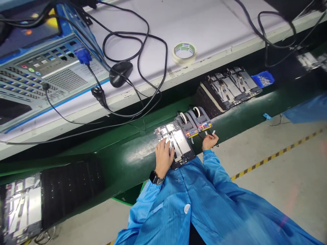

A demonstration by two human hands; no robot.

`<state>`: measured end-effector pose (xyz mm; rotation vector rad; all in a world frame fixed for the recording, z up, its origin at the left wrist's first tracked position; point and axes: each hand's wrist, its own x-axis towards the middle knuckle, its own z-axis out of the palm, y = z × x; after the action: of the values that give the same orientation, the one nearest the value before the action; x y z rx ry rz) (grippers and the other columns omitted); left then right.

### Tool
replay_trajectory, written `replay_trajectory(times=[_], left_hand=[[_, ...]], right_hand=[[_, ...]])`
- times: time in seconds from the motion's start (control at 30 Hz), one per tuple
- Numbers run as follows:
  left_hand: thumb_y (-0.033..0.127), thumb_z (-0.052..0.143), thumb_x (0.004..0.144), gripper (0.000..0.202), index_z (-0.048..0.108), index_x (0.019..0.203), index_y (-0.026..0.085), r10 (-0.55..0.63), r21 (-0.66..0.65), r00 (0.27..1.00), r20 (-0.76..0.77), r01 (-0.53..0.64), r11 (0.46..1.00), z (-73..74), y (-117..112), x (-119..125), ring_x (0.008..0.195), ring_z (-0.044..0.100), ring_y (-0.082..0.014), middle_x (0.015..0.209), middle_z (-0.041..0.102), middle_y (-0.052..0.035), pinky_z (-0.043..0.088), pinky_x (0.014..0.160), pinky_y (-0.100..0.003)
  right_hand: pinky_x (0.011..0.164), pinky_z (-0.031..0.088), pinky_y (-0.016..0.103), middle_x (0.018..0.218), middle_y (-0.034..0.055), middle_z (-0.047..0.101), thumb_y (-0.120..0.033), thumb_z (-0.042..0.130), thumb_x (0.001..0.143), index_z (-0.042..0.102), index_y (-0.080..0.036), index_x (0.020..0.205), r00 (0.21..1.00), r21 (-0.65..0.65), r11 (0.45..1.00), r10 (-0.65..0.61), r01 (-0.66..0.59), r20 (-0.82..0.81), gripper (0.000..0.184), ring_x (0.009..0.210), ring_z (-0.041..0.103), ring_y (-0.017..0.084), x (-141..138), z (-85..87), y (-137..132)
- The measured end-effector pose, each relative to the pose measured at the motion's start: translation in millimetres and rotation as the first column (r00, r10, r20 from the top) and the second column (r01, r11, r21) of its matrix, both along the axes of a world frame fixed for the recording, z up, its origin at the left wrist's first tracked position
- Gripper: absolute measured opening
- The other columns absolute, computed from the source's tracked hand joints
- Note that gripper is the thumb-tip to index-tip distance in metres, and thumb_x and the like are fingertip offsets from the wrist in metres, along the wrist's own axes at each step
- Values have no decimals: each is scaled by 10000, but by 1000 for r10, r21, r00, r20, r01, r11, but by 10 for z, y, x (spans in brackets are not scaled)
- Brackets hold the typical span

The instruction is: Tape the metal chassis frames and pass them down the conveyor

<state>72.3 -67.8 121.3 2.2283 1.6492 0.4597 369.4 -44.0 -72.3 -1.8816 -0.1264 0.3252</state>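
Black thin leads with white tabs (216, 144), apparently pinched between closed right-hand fingers (211, 137). Open left-hand fingers (163, 144), flat on a silver-and-black tablet frame (182, 143), on a dark green conveyor belt (133, 153), just beside two grey test fixtures with yellow-and-red labels (194, 126). Farther along, a stacked row of black-edged metal frames (227, 90). Possible faults: torn leads from tension against the fixtures; frame slippage from uneven hand pressure on the belt.

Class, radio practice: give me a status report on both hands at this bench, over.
Left hand resting on open device frame. Right hand pinching thin black cable. Gray test fixture just beyond right hand.
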Motion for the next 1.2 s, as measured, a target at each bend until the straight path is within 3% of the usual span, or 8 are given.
replay_trajectory(times=[0.13,0.27,0.37,0.47,0.7,0.87,1.07,1.2], left_hand=[[351,559,984,387,582,1345,214,-11,56,1000,16,10,998,70,378,241,1354,464,-330,1457,527,-159,393,1104,-499],[412,616,942,489,561,1368,180,-45,11,994,-102,46,999,105,911,567,1422,371,-387,1531,447,-194,312,1149,-553],[394,578,957,456,570,1364,186,-20,-75,987,-157,8,997,107,1156,639,1416,369,-377,1506,475,-186,283,1160,-552],[380,545,973,435,577,1381,233,5,-132,985,-174,-28,991,88,1231,549,1375,413,-353,1452,536,-154,286,1154,-538],[413,545,977,441,577,1398,283,12,-220,987,-158,-47,974,-18,1243,402,1323,484,-320,1407,606,-107,275,1164,-519],[437,572,964,468,562,1406,286,25,-283,990,-140,-64,957,-42,1285,409,1308,512,-321,1413,612,-106,279,1153,-519],[536,598,940,510,589,1371,264,12,-349,988,-153,-65,935,-34,1381,362,1296,529,-340,1384,634,-126,301,1128,-513],[592,634,899,559,603,1359,275,7,-420,989,-145,-68,905,-57,1480,330,1303,532,-345,1385,641,-119,339,1089,-500]], right_hand=[[737,562,310,893,-22,613,-301,664,840,416,-216,1226,964,131,958,239,-254,119,467,759,646,149,-178,475,-93],[803,558,307,1046,39,626,-354,709,857,420,-246,1311,849,200,826,498,-527,178,549,920,654,170,-439,1108,118],[792,553,294,1108,54,606,-360,723,850,441,-267,1317,722,183,699,674,-691,154,553,942,639,175,-585,1394,383],[748,549,301,1131,57,575,-376,739,818,436,-261,1333,563,168,540,814,-825,144,608,930,626,185,-673,1440,651],[816,548,350,1233,86,523,-284,753,772,373,-233,1466,217,-31,230,949,-973,227,793,998,590,210,-762,1250,1030],[968,526,438,1255,97,504,-195,727,803,336,-238,1520,69,-156,117,955,-981,288,817,1061,587,239,-685,1366,1084],[1089,443,558,1337,146,494,-137,733,844,282,-271,1596,-238,-417,-64,894,-907,380,887,1303,497,356,-689,1768,1167],[1051,470,536,1309,142,528,-134,779,804,306,-260,1589,-283,-432,-108,888,-895,364,925,1241,543,344,-650,1785,1306]])
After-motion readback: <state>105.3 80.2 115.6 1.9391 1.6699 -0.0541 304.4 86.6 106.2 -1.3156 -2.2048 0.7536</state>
